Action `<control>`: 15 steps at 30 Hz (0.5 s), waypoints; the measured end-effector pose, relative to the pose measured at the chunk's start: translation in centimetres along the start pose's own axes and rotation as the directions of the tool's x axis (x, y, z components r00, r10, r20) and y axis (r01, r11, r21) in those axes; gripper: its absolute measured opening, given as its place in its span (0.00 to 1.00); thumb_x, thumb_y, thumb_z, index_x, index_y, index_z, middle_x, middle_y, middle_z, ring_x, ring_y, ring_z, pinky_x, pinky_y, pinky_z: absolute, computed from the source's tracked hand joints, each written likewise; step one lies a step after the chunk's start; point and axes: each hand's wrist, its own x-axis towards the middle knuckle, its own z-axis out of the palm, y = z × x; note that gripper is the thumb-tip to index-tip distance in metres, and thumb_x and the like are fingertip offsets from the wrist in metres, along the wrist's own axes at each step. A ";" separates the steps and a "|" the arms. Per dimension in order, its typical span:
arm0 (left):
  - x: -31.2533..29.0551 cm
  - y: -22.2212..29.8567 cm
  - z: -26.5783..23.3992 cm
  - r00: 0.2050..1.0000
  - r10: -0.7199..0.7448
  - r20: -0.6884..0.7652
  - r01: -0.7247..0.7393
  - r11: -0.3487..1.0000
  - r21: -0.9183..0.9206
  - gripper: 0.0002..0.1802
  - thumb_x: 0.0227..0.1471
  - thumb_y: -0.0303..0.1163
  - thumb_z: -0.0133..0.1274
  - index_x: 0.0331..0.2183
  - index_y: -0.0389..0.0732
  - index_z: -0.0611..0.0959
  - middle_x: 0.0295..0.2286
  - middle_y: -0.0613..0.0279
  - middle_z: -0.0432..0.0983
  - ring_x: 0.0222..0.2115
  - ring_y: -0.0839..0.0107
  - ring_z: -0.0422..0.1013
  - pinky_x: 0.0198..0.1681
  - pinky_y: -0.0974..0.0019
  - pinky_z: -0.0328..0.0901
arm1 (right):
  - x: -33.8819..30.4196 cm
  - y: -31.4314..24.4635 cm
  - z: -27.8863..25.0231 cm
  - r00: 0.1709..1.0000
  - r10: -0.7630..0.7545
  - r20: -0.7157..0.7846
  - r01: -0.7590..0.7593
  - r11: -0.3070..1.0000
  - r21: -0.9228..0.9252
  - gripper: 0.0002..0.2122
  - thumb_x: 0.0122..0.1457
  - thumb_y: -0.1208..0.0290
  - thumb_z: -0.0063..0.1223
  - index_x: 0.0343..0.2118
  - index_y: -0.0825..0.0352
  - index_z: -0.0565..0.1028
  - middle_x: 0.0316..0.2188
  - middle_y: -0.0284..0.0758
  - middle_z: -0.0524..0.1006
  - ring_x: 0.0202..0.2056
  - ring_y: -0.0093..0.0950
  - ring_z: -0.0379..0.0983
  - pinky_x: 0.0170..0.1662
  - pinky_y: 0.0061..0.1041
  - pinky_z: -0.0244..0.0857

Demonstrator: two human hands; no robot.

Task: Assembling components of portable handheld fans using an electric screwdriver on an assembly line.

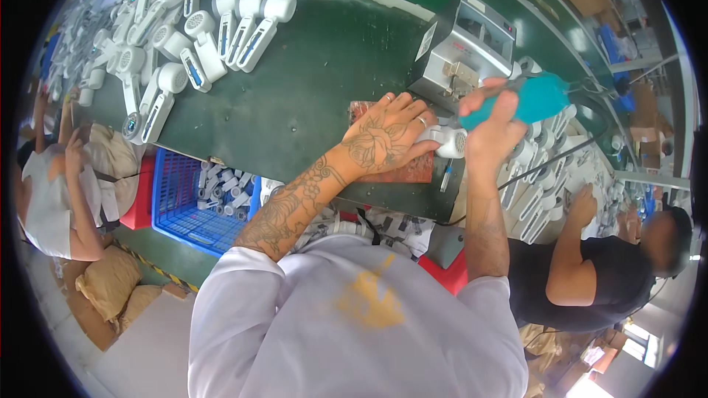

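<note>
My left hand (387, 136), tattooed and ringed, reaches over a reddish mat (413, 171) on the bench. Its thumb and fingers are closed about a white hair-dryer-shaped housing (448, 141), whose round end shows to the right of the thumb. Much of the housing lies hidden under the hand. Around a teal electric screwdriver (544, 97) my right hand (493, 124) is wrapped, just above and right of the housing. The tool's bit cannot be made out. Near the mat's right side lies a small pen-like piece (446, 177) with a blue part.
A silver machine (464, 48) stands beyond my hands. Many white housings (251, 26) lie at the far left; more (542, 199) lie to the right. A blue crate (173, 195) with small grey parts stands below the bench edge. People sit left and right (590, 280).
</note>
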 end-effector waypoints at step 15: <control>-0.1 -0.2 -0.1 0.999 -0.009 -0.030 0.007 0.996 -0.085 0.15 0.58 0.38 0.51 0.43 0.41 0.80 0.42 0.56 0.74 0.46 0.56 0.68 0.52 0.52 0.62 | 3.4 0.5 1.1 0.993 -0.114 -0.028 0.111 0.991 -0.081 0.15 0.68 0.60 0.51 0.36 0.71 0.71 0.20 0.32 0.71 0.20 0.23 0.70 0.25 0.22 0.63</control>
